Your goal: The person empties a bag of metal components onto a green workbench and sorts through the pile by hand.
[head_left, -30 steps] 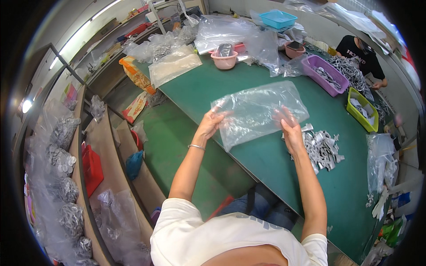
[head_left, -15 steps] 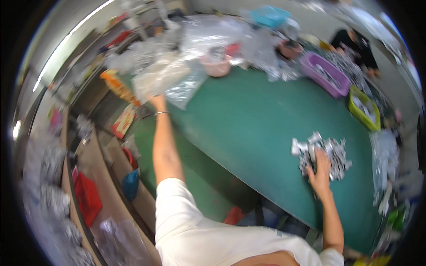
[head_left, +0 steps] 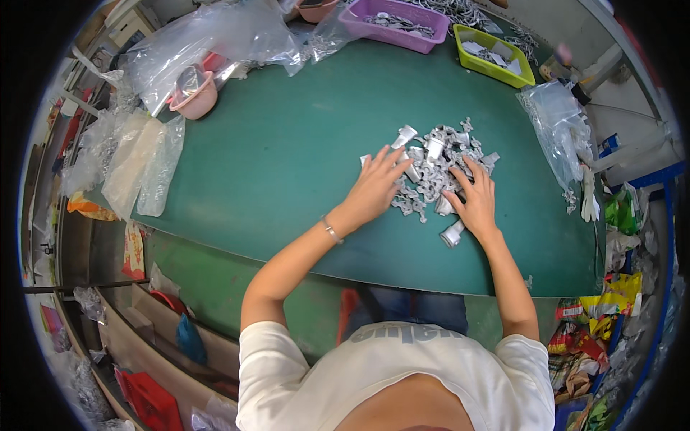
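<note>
A pile of small silver-grey metal parts (head_left: 430,179) lies on the green tabletop, with several short tube-shaped pieces among flat, knobbly ones. My left hand (head_left: 375,185) rests at the pile's left edge, fingers stretched out and apart, close to a tube-shaped piece (head_left: 411,167). On the right side, my right hand (head_left: 476,200) touches the parts with spread fingers. Another tube-shaped piece (head_left: 452,233) sits apart from the heap, just below the right hand. Parts under the fingers are partly hidden.
Clear plastic bags (head_left: 162,161) hang over the table's left edge. A pink basket (head_left: 195,102) stands at the far left. Purple (head_left: 402,34) and lime-green (head_left: 496,68) baskets of metal parts are at the back. More plastic (head_left: 557,126) covers the right edge.
My left hand has left the clear bags and come across to the metal parts. My right hand stays at the pile, now on its right side. The view has turned rightward.
</note>
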The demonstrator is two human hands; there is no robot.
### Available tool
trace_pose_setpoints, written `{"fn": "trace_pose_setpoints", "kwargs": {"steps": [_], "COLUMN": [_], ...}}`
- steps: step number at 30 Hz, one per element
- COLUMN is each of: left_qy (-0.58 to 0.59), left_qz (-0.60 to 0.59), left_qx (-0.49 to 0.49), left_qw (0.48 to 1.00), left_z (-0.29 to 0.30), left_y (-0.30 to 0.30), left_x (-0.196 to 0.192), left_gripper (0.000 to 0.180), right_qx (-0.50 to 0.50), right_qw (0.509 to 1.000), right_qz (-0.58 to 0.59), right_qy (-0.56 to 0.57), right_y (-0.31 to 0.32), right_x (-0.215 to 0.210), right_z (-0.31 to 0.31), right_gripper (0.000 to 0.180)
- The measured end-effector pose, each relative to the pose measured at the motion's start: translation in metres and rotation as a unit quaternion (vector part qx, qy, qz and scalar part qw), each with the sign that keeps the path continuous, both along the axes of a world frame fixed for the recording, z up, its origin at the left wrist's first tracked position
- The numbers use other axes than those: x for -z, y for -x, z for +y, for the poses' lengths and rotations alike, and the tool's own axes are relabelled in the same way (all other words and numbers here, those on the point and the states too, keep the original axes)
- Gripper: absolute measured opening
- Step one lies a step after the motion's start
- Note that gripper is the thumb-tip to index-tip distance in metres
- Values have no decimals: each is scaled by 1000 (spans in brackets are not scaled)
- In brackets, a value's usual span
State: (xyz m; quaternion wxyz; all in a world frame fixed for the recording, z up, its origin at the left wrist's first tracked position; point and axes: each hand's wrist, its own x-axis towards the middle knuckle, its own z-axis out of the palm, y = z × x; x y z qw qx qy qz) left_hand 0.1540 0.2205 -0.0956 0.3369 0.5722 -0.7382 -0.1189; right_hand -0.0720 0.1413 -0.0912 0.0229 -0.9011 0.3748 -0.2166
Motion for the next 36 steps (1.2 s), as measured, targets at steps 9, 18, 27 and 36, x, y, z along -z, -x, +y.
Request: {"fn": "trace_pose_setpoints", "kwargs": {"steps": [9,18,27,36], "left_qy": [17,31,-45,-54], "left_qz": [-94,-93,-107,-15], "left_qx": [-28,-227,-84,-27], "left_qw": [995,969,990,998], "left_z": [-13,5,21,52], "left_y": [6,-10,62,61], "left_x": [-2,3,-2,4], "left_gripper": [29,20,35,30], "right_qx": [-12,-60,-94,-192], "right_qw": [999,981,992,979], "right_qz": [21,-135,-78,-29], "right_qy": [-32,-123,15,-69], "right_y": [61,32,-16,26], "right_x": [-4,-17,15,-11], "right_z": [12,-22,-24,-5], "right_gripper": [40,23,35,33]}}
